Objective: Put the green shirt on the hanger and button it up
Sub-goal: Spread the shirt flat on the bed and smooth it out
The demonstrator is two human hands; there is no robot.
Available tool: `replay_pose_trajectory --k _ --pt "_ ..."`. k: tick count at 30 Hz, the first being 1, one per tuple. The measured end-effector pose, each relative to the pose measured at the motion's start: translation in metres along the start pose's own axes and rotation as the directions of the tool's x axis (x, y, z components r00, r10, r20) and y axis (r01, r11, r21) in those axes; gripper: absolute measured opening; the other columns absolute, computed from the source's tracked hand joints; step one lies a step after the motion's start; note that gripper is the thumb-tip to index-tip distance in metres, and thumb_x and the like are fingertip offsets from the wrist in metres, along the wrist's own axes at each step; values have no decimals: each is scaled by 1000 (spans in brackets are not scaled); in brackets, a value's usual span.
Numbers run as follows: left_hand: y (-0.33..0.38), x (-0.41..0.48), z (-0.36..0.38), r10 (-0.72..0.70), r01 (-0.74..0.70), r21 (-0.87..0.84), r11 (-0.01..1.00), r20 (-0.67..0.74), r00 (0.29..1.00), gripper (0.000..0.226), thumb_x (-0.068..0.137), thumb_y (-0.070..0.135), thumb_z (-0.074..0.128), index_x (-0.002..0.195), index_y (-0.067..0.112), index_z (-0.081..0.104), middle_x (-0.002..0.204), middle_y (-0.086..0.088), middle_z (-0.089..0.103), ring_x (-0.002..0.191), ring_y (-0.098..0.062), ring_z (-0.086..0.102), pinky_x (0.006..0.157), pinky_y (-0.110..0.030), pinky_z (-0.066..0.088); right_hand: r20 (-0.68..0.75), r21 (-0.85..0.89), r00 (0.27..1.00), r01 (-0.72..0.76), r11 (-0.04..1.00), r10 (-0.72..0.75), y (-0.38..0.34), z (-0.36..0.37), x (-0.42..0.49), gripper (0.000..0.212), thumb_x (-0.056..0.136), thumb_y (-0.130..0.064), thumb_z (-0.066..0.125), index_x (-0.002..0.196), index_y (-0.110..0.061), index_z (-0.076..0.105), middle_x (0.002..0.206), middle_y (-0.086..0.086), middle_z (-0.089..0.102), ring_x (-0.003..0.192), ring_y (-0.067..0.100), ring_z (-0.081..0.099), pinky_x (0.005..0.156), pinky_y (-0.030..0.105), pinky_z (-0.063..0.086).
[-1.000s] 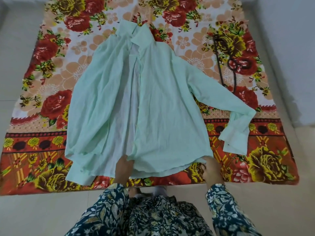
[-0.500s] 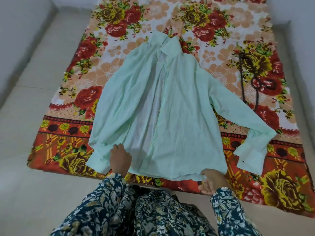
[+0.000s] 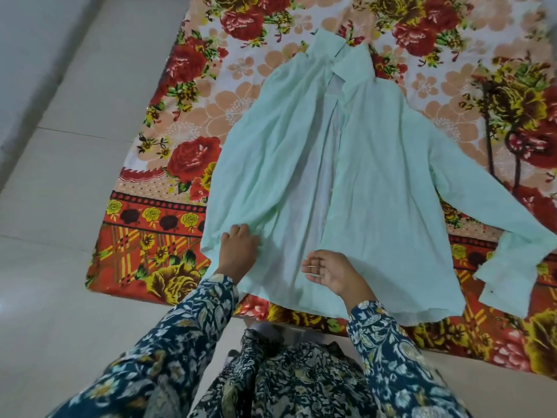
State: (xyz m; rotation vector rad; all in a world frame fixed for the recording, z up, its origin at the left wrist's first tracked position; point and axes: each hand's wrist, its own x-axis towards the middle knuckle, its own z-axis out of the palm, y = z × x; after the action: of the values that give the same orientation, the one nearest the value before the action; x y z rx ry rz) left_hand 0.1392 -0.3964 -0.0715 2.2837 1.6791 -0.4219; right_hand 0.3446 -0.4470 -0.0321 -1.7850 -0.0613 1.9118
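Observation:
The pale green shirt (image 3: 382, 188) lies face up and unbuttoned on a floral cloth, collar far from me, its front panels parted to show the white inside. My left hand (image 3: 239, 247) pinches the left front panel near the hem, bunching the fabric. Just over the lower middle of the shirt, my right hand (image 3: 331, 273) has its fingers spread and holds nothing. A thin dark hanger (image 3: 489, 140) lies on the cloth at the right, beyond the shirt's right sleeve (image 3: 509, 267), apart from both hands.
The red, orange and yellow floral cloth (image 3: 168, 236) covers a pale tiled floor (image 3: 60, 206). A grey wall runs along the upper left. My patterned dark sleeves and lap fill the bottom of the view.
My right hand let go of the hem's right corner and moved left to the shirt's middle. My left hand shifted up onto the left panel and gathered fabric. The view tilted right.

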Motion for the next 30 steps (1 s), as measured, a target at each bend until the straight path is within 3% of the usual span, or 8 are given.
replay_pose_trajectory --k 4,7,10,14,19,21,24,30 --pt "1 -10 -21 -48 15 -386 922 -75 996 16 88 17 50 95 9 62 103 -12 55 100 -31 50 80 -39 40 6 -31 1000 2 1000 -2 4 32 -1 20 94 -25 48 89 -8 56 81 10 61 74 21 60 69 32 47" --pt "29 -29 -41 94 -96 -709 699 -43 995 10 81 6 58 89 2 63 97 -17 60 93 -32 57 79 -40 46 8 -19 999 52 998 -52 -5 56 -4 31 88 -41 56 94 -10 59 84 8 64 79 22 61 71 35 49" --pt "59 -47 -49 202 -199 -788 583 -96 975 14 82 2 55 94 1 62 100 -15 63 96 -28 58 84 -37 46 -195 -62 971 130 990 -140 -26 59 -7 12 82 -12 65 88 -3 61 80 15 60 67 26 57 64 32 47" --pt "37 -56 -38 -205 -88 -821 564 -242 948 27 81 -1 51 104 11 57 112 -6 56 103 -16 47 84 -19 33 -377 -167 906 135 977 -190 -41 14 -18 10 78 5 62 83 -2 57 68 11 53 57 22 47 52 29 37" --pt "-36 -48 -1 -716 595 -750 289 243 655 49 87 10 53 132 -3 36 136 -22 36 122 -32 35 98 -39 36 -365 -107 921 102 989 -135 -32 -39 -34 23 82 0 64 102 -5 55 91 11 61 79 25 57 82 44 50" --pt "-50 -37 7 -661 609 -778 154 377 649 51 89 18 54 132 -4 37 133 -23 42 119 -34 43 97 -43 42 -310 -62 946 77 995 -92 -28 -48 -32 25 82 1 63 106 -5 56 89 10 63 74 23 59 79 44 52" --pt "-58 -23 6 -568 541 -841 8 442 694 32 85 6 52 114 -7 48 91 -14 54 75 -23 51 53 -28 42 -292 66 952 118 991 -94 -25 -53 -28 15 84 3 59 98 -3 58 86 9 61 76 22 58 61 34 59" --pt "-56 -46 14 -462 643 -728 238 497 734 16 80 0 48 93 9 48 74 -2 49 67 -16 47 52 -27 33 -390 512 912 330 793 -127 -37 -91 -24 15 90 1 48 96 -13 54 124 6 47 112 21 46 87 38 41"
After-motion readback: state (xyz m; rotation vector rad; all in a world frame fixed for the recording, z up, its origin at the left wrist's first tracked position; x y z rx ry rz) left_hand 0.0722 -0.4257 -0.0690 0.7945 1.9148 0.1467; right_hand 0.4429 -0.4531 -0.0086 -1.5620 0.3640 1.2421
